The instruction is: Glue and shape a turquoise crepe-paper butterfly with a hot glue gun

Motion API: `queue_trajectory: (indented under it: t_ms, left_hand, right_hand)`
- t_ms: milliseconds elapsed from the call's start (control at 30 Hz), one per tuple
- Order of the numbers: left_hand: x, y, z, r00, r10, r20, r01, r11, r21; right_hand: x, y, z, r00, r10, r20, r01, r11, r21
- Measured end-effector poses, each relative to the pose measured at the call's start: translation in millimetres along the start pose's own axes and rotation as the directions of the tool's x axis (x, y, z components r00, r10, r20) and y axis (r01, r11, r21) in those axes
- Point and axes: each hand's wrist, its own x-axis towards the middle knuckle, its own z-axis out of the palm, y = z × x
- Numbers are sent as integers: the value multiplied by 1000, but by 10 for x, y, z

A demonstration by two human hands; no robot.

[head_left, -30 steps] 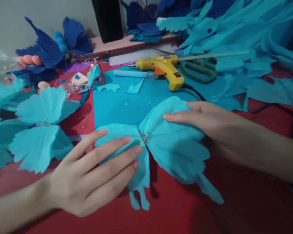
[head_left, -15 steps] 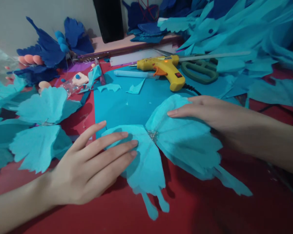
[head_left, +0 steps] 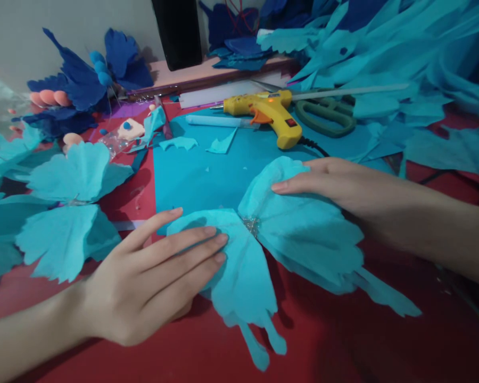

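A turquoise crepe-paper butterfly (head_left: 303,229) is spread between my hands, its two wings joined at the middle by a twist of silvery wire (head_left: 250,226). My right hand (head_left: 343,197) grips the right wing near its upper edge, thumb on top and fingers hidden behind. Across the left wing lie the fingers of my left hand (head_left: 151,276), with its thumb out of sight underneath. Narrow paper tails hang from the lower edges of both wings. Another turquoise paper butterfly (head_left: 64,229), also tied at its middle, rests left of my left hand.
Beyond the butterfly, a yellow glue gun (head_left: 279,114) lies on a blue sheet (head_left: 191,181) by green-handled scissors (head_left: 327,117) and a pale blue pen (head_left: 215,122). Dark blue butterflies (head_left: 83,80) and a black phone-like slab (head_left: 178,32) are behind. Turquoise paper (head_left: 415,53) heaps at back right.
The butterfly's lower tails have shifted slightly right and the left wing has tilted a little. My left hand has moved slightly down and right with it; the right hand is almost unmoved.
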Motion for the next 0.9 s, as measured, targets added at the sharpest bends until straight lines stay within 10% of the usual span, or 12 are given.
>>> queue_trajectory:
  t_ms: [333,900]
  left_hand:
    - [32,67,-58,1000,-5,31,3,999,51]
    - [40,38,-8,994,108,19,-108,994,11]
  right_hand:
    - [-46,-18,27,986,124,-109,-128,991,-33]
    - [-35,28,52,996,28,90,-28,1000,-12]
